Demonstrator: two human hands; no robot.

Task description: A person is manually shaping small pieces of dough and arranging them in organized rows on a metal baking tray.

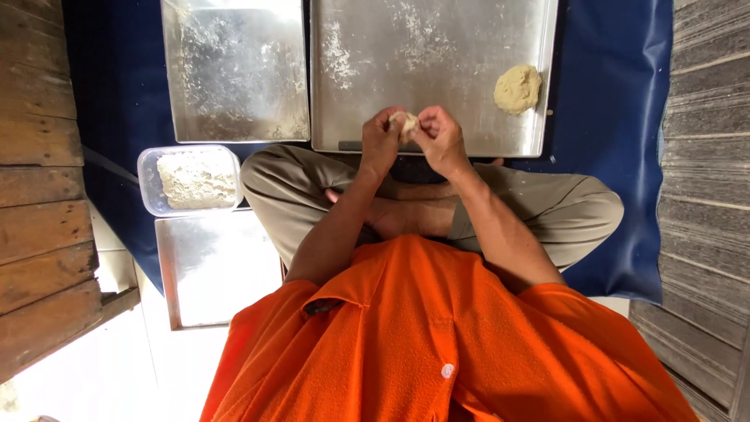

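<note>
Left hand [381, 141] and right hand [440, 139] both closed round small dough lump [404, 123] over floury tray [437, 47]. Looks soft, light, squashy, maybe sticky; pinch gently by edges.

A small lump of pale dough [404, 123] sits pinched between the fingers of the left hand [380, 141] and the right hand [442, 139], which meet just above the near edge of the large floured metal tray [437, 70]. The lump is off-white, soft and uneven, mostly hidden by the fingertips closing around it from both sides, and it is lifted clear of the tray surface.
</note>
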